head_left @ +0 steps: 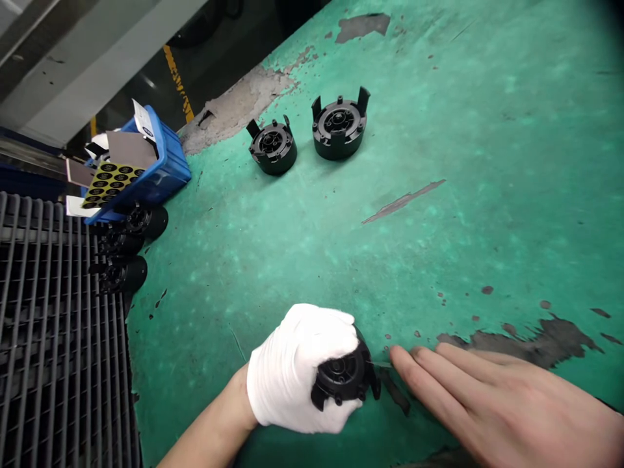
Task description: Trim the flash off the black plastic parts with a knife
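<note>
My left hand (299, 367), in a white glove, is wrapped round a round black plastic part (344, 377) near the bottom of the green table (487, 162). My bare right hand (487, 406) lies beside it with fingers stretched together, the fingertips almost touching the part's right edge; something thin seems to sit at the fingertips, too small to name. Two more black round parts with upright tabs, one smaller (273, 146) and one larger (340, 127), stand apart at the far middle of the table.
A blue bin (163, 166) with a sheet of black round stickers (110, 182) sits at the left edge. Below it, several black parts (124, 250) lie in a row beside a black metal grate (53, 331). The table's green surface is worn in patches.
</note>
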The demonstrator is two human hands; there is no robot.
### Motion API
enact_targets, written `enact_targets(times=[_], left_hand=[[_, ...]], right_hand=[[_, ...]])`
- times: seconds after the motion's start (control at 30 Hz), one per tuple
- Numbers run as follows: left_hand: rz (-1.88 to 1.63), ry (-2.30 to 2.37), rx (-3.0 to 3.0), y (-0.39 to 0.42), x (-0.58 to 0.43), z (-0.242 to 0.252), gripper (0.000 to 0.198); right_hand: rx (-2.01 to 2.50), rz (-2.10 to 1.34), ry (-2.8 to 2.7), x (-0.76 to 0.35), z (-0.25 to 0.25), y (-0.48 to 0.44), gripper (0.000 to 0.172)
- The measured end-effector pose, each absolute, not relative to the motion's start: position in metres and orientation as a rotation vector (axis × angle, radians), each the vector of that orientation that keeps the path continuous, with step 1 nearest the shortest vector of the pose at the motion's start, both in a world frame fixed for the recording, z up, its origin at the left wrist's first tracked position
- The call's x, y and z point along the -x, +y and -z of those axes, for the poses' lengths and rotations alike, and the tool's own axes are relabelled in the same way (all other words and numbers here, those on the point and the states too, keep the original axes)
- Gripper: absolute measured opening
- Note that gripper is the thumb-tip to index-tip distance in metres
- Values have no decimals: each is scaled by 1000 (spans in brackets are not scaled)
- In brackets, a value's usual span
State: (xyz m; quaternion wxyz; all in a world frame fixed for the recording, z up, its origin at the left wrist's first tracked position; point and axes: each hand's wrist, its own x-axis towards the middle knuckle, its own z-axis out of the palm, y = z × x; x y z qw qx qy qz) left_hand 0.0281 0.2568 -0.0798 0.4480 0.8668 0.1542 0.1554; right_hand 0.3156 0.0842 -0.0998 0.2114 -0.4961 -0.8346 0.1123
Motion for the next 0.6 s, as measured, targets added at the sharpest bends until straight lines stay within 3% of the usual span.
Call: enact_targets(times=[0.23,0.4,0.6], left_hand=[[-445,438,-2238,252,-20,87,37],[-411,442,-2276,252,-16,87,43],[-482,431,-2207,252,-19,87,39]], right_hand=[[1301,-633,-2171,-323,79,129,29],[1372,-722,-2113,-317,74,133,43],[1353,-814,-2132,-311,72,138,36]])
